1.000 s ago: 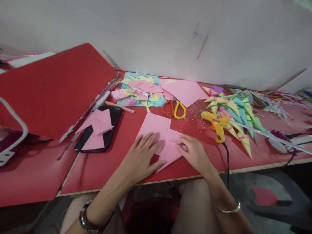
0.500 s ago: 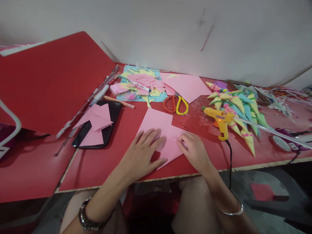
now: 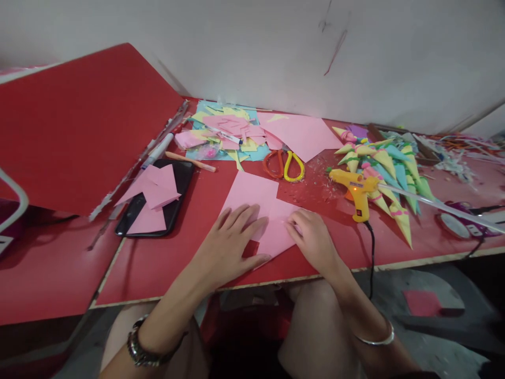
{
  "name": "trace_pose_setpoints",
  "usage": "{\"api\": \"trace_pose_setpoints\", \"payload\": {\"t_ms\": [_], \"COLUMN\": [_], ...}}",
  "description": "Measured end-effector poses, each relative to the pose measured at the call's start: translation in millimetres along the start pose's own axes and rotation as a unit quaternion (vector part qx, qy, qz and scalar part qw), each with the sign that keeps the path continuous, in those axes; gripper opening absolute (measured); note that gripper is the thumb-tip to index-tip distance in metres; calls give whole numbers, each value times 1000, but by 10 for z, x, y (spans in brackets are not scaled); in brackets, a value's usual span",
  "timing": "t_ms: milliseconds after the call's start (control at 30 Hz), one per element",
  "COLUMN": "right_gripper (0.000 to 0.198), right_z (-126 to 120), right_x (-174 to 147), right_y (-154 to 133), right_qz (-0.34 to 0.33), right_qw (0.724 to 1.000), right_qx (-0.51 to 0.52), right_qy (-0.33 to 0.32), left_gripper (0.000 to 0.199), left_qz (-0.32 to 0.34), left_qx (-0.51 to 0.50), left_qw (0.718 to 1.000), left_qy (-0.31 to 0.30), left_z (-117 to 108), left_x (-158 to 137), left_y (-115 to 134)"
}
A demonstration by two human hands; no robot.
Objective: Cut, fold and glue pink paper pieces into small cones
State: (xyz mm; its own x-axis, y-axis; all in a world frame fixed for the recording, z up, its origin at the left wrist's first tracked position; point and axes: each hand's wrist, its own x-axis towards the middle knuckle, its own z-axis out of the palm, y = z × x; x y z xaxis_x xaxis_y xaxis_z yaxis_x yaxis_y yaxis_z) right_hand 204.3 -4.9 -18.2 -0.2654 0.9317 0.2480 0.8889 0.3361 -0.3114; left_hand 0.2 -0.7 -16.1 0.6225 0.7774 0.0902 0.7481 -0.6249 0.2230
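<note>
Two pink pieces of paper lie overlapping near the table's front edge. My left hand [image 3: 226,247] rests flat with its fingers spread, pressing on the upper sheet [image 3: 253,188] and on the left part of the lower pink paper [image 3: 274,238]. At that lower paper's right side, my right hand [image 3: 313,239] has its fingers curled and pinched on the paper's edge. The fingertips partly hide what they grip. Beyond the hands lie scissors [image 3: 292,167] with one red and one yellow handle loop, their blades covered by paper.
A yellow glue gun [image 3: 357,192], its light lit, stands right with a clear stick and black cord. Behind it are several small paper cones [image 3: 386,163]. Pink cut pieces [image 3: 152,195] lie on a black phone [image 3: 183,181] at left. Paper scraps [image 3: 229,126] are piled by the wall.
The view has tilted slightly, so the table things sit a little higher in the picture. Both hands keep nearly the same place on the pink paper.
</note>
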Motion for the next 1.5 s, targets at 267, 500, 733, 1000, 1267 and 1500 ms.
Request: {"api": "trace_pose_setpoints", "payload": {"t_ms": [267,500,733,1000,1267,1500], "right_gripper": [17,18,18,18,20,18], "right_z": [-11,7,6,11,7,10], "right_x": [10,7,9,16,21,39], "right_y": [4,3,4,6,8,0], "right_qz": [2,6,7,4,-4,-4], "right_qw": [1000,1000,1000,1000,999,999], "right_qx": [0,-9,-24,-25,-31,-48], "right_qy": [1,9,-5,-4,-6,-14], "left_gripper": [63,65,66,65,65,69], "left_qz": [-3,4,4,3,3,12], "left_qx": [1,-3,-2,3,-4,-8], "left_qw": [1000,1000,1000,1000,1000,999], "left_qy": [-13,-8,-8,-11,-16,-41], "left_z": [-18,-14,-17,-20,-39,-54], "left_x": [-2,-3,3,3,-1,-3], "left_y": [5,-14,-5,-4,-7,-38]}}
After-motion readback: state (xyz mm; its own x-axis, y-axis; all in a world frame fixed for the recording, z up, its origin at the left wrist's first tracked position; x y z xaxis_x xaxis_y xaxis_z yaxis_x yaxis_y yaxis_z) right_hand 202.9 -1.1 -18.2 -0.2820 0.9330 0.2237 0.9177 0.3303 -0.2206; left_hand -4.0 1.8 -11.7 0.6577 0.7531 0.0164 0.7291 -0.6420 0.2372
